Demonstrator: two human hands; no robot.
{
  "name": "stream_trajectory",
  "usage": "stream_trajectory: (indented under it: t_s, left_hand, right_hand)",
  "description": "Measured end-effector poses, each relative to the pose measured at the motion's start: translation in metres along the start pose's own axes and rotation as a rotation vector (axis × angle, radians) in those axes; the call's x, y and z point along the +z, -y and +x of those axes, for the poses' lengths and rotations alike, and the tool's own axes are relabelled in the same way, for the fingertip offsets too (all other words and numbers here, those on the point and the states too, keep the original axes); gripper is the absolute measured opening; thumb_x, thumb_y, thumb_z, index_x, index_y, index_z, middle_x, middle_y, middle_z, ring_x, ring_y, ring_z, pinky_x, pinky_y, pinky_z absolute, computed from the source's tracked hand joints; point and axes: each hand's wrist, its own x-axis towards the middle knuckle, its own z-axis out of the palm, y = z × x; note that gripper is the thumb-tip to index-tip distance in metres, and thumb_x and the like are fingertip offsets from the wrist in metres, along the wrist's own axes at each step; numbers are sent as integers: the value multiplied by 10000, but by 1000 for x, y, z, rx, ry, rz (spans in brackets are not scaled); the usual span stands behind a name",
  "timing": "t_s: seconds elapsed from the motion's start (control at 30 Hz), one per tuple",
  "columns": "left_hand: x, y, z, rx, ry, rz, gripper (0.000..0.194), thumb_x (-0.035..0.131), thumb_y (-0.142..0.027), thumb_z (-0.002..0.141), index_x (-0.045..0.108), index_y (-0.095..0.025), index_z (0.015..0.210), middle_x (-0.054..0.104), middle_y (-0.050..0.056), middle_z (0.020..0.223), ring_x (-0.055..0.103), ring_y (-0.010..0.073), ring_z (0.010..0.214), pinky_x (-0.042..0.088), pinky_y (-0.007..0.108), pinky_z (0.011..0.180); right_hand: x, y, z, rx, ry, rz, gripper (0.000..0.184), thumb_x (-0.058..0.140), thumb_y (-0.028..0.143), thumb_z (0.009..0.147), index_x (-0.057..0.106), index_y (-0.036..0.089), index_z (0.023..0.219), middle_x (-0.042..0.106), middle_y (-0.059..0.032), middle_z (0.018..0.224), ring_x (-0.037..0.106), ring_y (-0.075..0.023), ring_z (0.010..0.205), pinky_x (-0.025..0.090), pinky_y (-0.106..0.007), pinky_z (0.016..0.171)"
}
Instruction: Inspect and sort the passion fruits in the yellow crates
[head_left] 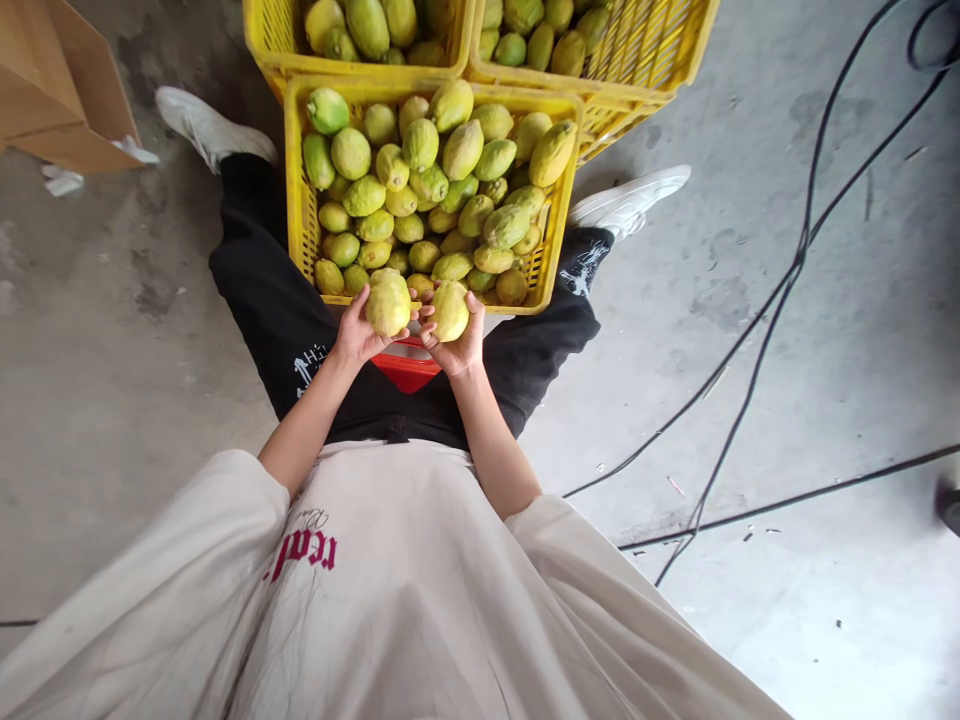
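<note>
left hand [364, 325] and right hand [460, 335] each curl around a yellow-green fruit, near a yellow crate [559, 245] full of similar fruit

Centre: one crate [295, 200], between the person's legs; citrus fruits [463, 150] inside. Far side of it: two further crates, left crate [262, 45] and right crate [697, 45], side by side, fruits in each. At the centre crate's near rim: two held fruits, one in the left hand [364, 332], one in the right hand [461, 345]. Far left, on the floor [150, 420]: cardboard box [67, 85]. Right, on the floor: crossing cables [799, 262].
</note>
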Motion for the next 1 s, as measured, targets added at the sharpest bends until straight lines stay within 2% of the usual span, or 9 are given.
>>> stream_trajectory:
  t_s: [0.1, 0.2, 0.33, 0.4, 0.5, 0.63, 0.77, 0.9, 1.0]
  left_hand:
    - [0, 0, 0, 12, 3, -12, 641, 403, -575, 1239, 642, -252, 1737, 869, 214, 1417, 929, 383, 1116, 756, 368, 668]
    - [1, -1, 0, 33, -2, -26, 630, 389, -510, 1211, 647, -246, 1722, 874, 209, 1428, 906, 427, 1244, 794, 469, 809]
    - [2, -1, 1, 37, -11, -30, 639, 382, -456, 1187, 629, -209, 1723, 873, 214, 1447, 861, 458, 1376, 780, 583, 993]
    - [1, -2, 2, 27, 3, -18, 662, 372, -481, 1195, 617, -179, 1731, 869, 227, 1448, 858, 449, 1385, 782, 550, 994]
    - [-1, -3, 3, 16, 2, 4, 709, 334, -556, 1221, 603, -167, 1750, 878, 221, 1393, 893, 413, 1300, 789, 439, 866]
    - [-4, -3, 3, 31, -19, 12, 661, 385, -629, 1229, 627, -281, 1737, 892, 148, 1251, 925, 334, 1007, 735, 340, 659]
    - [-2, -1, 2, 53, 18, 28, 669, 304, -609, 1251, 647, -294, 1731, 875, 132, 1193, 882, 264, 806, 657, 274, 550]
    - [1, 0, 1, 34, 46, 30, 650, 297, -582, 1257, 636, -313, 1741, 876, 116, 1189, 905, 269, 865, 668, 259, 559]
    - [3, 0, 1, 38, 44, 17, 632, 342, -602, 1251, 645, -341, 1740, 888, 112, 1267, 930, 305, 1024, 761, 336, 715]
  right_hand:
    - [-3, 1, 2, -9, 77, -24, 323, 687, 588, 1109, 719, 276, 1184, 810, -4, 948, 737, -184, 751, 647, -235, 576]
    - [-6, 2, 3, -7, 130, -49, 370, 692, 617, 1080, 723, 264, 1189, 819, -13, 942, 753, -190, 752, 668, -259, 594]
    - [-7, 2, 4, -41, 88, -2, 296, 616, 472, 1074, 731, 253, 1236, 851, -37, 1006, 808, -218, 871, 730, -324, 713]
    - [-7, 2, 4, -47, 56, 26, 315, 571, 440, 1089, 732, 235, 1265, 862, -63, 1046, 830, -241, 950, 755, -370, 780]
    - [-8, 0, 5, -21, 46, 1, 314, 572, 477, 1130, 723, 225, 1242, 853, -73, 1024, 832, -247, 963, 764, -372, 791]
    - [-7, -2, 5, 11, 39, -74, 290, 665, 509, 1119, 724, 254, 1244, 826, -30, 952, 794, -223, 880, 745, -312, 723]
    - [-2, -4, 2, 4, 29, -77, 272, 577, 458, 1152, 732, 251, 1238, 819, -26, 939, 790, -209, 843, 712, -264, 660]
    - [-1, -1, 2, 10, 31, -69, 252, 553, 432, 1164, 727, 250, 1160, 832, -33, 941, 784, -203, 806, 687, -247, 609]
    - [-3, 1, 4, 34, 48, -65, 315, 595, 548, 1162, 740, 268, 1157, 816, -17, 912, 766, -203, 780, 656, -238, 576]
